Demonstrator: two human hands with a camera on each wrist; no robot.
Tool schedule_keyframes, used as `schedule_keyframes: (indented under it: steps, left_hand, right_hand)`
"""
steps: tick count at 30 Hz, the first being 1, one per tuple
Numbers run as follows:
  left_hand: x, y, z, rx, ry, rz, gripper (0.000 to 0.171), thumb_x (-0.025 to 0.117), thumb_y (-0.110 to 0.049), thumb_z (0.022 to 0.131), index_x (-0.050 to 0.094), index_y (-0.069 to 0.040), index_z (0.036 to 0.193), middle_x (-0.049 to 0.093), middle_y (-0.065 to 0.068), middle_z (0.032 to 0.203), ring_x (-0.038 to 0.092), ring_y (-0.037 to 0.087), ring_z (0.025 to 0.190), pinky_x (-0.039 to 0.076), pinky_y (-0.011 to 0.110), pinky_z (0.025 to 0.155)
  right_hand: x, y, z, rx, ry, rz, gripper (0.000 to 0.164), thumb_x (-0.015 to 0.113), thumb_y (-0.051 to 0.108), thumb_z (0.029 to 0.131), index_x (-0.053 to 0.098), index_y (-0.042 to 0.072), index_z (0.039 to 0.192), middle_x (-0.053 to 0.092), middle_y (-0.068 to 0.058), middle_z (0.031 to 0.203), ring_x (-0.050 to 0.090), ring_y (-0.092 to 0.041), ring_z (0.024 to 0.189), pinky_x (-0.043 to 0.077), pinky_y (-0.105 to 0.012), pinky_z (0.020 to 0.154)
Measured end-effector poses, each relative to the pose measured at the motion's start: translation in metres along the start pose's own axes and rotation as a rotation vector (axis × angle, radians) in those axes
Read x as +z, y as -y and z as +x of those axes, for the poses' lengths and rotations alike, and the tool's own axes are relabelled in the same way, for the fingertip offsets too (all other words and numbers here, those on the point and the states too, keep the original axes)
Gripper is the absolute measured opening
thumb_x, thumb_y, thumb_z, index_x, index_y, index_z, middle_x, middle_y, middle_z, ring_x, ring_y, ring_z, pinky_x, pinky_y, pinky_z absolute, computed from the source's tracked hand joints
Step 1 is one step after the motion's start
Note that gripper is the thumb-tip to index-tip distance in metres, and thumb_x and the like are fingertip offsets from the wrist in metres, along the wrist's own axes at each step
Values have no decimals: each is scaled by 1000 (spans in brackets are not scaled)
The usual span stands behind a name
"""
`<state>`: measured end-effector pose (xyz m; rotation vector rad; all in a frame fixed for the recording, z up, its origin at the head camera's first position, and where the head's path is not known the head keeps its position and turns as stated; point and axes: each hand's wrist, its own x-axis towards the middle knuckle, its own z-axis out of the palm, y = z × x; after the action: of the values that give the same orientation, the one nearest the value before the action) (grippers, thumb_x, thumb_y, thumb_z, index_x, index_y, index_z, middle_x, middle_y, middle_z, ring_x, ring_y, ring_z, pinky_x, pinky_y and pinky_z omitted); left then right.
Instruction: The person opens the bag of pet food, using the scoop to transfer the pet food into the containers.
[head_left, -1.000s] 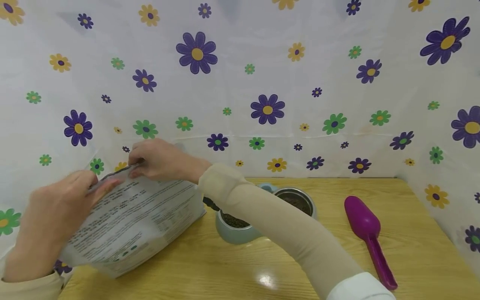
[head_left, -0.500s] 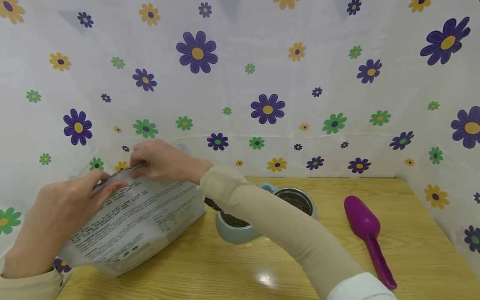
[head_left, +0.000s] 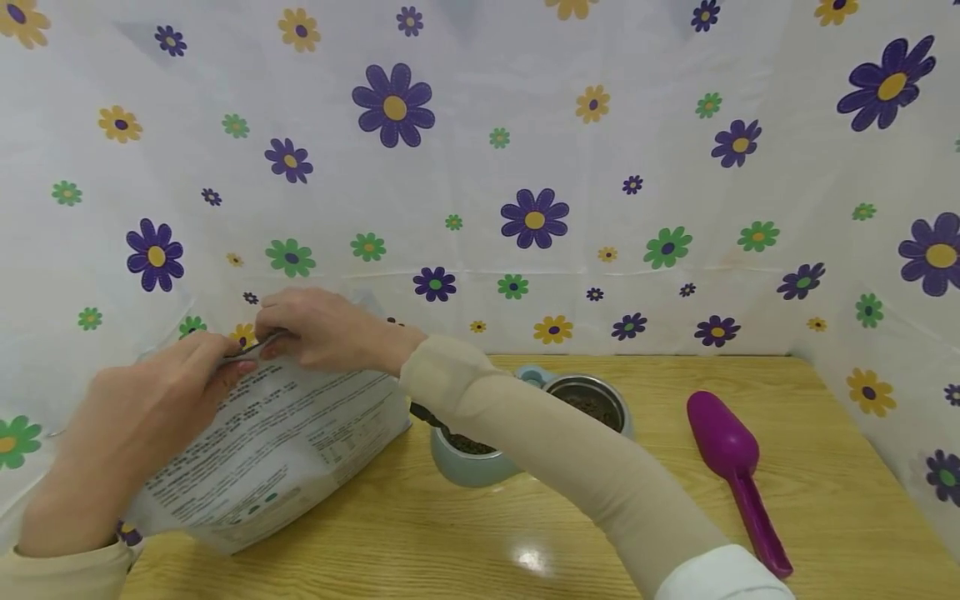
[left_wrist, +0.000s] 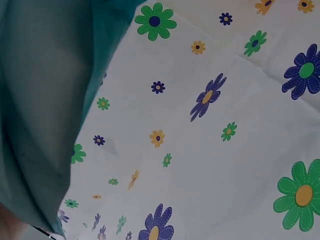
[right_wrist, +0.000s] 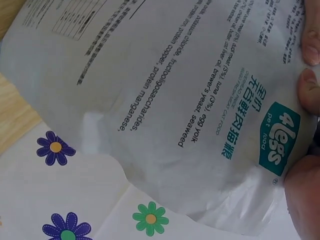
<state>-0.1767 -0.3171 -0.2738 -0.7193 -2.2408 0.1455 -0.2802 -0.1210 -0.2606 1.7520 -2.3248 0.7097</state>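
Note:
A pale printed cat food bag [head_left: 292, 450] leans at the left of the table, its text side toward me. My left hand [head_left: 146, 417] pinches the bag's top edge between thumb and fingers. Close beside it, my right hand [head_left: 318, 329] pinches the same edge farther along, toward the back. In the right wrist view the bag [right_wrist: 165, 100] shows a teal "4legs pet food" logo, with fingertips at its edge on the right. The bag's teal other side [left_wrist: 45, 100] fills the left of the left wrist view. The bag's contents are hidden.
A pale blue double bowl [head_left: 472, 473] with brown kibble in its metal cups stands mid-table, partly behind my right sleeve [head_left: 570, 442]. To the right lies a magenta scoop [head_left: 723, 442]. A flowered curtain [head_left: 472, 167] closes off the back and sides of the wooden table [head_left: 435, 542].
My left hand has slid right along the bag's top edge, nearer my right hand. The right hand stays almost in place, still pinching the edge. Bowl and scoop have not moved.

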Motion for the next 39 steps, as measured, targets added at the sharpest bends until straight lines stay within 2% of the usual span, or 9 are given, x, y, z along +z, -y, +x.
schedule_keyframes:
  steps: [4, 11, 15, 20, 23, 26, 29, 33, 39]
  left_hand:
    - [5, -4, 4, 1, -20, -25, 57, 27, -46, 112, 53, -5, 83, 43, -1, 59, 29, 5, 46, 24, 21, 38]
    - [14, -1, 7, 3, -54, -136, 58, 27, -41, 112, 54, 0, 82, 46, 1, 56, 38, 5, 42, 30, 18, 38]
    - [16, 7, 6, 22, -63, -111, 58, 27, -41, 113, 56, 2, 88, 48, 2, 55, 37, 6, 38, 29, 19, 36]
    - [17, 24, 12, 40, -53, -70, 58, 28, -40, 113, 60, 5, 93, 54, 7, 59, 37, 7, 36, 26, 18, 35]
    - [18, 34, 17, 17, -54, -82, 37, 48, -25, 110, 63, 6, 95, 59, 12, 62, 43, 13, 36, 27, 18, 36]
    - [19, 42, 20, -23, -53, -85, 13, 68, -6, 96, 65, 7, 98, 64, 17, 65, 49, 19, 37, 28, 18, 37]
    - [19, 49, 25, -49, -65, -62, 15, 74, 2, 86, 67, 7, 98, 67, 22, 67, 50, 24, 36, 27, 20, 37]
    - [23, 57, 30, -43, -79, -23, 14, 73, -2, 89, 68, 6, 98, 66, 21, 65, 49, 24, 35, 27, 23, 37]
    - [34, 57, 25, -102, 15, -13, 23, 81, -11, 87, 69, 2, 101, 57, 11, 53, 41, 13, 35, 22, 22, 39]
  right_hand:
    - [0, 0, 0, 4, -19, -7, 12, 65, 16, 101, 74, 8, 103, 71, -1, 99, 54, -8, 88, 38, -11, 82]
    - [-13, -13, -4, 59, 55, -47, 17, 66, 23, 101, 73, 11, 112, 72, 2, 107, 59, -6, 94, 43, -12, 87]
    - [-27, -25, -11, 151, 100, -133, 19, 65, 23, 101, 75, 13, 114, 74, 4, 111, 62, -7, 96, 46, -17, 89]
    - [-30, -30, -5, 179, 42, -245, 21, 64, 16, 102, 77, 14, 118, 76, 2, 114, 67, -9, 99, 51, -16, 89]
    - [-26, -31, 3, 200, 5, -335, 21, 64, 12, 102, 76, 15, 119, 76, 3, 116, 69, -9, 103, 51, -16, 91]
    - [-23, -32, 11, 212, -34, -387, 21, 63, 13, 102, 76, 15, 119, 76, 3, 115, 70, -9, 103, 51, -16, 91]
    - [-23, -34, 17, 223, -72, -422, 21, 62, 14, 103, 75, 16, 120, 75, 4, 116, 69, -8, 103, 51, -16, 91]
    - [-22, -40, 20, 285, -105, -422, 23, 63, 15, 103, 74, 17, 123, 75, 5, 118, 70, -8, 106, 52, -16, 93]
    - [-12, -51, 8, 386, -72, -278, 28, 61, 11, 103, 73, 16, 128, 74, 3, 126, 70, -9, 114, 50, -15, 99]
